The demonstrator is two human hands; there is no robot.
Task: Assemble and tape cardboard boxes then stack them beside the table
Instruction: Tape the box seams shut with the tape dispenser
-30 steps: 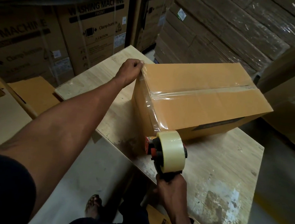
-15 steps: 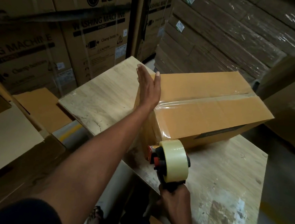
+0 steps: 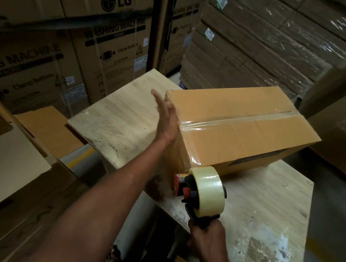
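Observation:
A closed brown cardboard box (image 3: 247, 133) lies on the wooden table (image 3: 266, 201), with clear tape along its top seam and down its near end. My left hand (image 3: 167, 117) is flat with straight fingers, its palm against the taped near end of the box. My right hand (image 3: 206, 236) grips the handle of a tape dispenser (image 3: 200, 189) with a roll of clear tape. The dispenser's red front sits at the box's lower near corner, just above the table.
Large printed washing machine cartons (image 3: 104, 41) stand behind the table at left. Wrapped stacks of flat cardboard (image 3: 269, 45) fill the back right. Flat cardboard sheets (image 3: 42, 127) lie left of the table. A sandalled foot (image 3: 112, 259) shows below the table edge.
My left hand let go of the box's top near corner, opened flat and now presses along the taped end. The dispenser stays at the box's lower corner.

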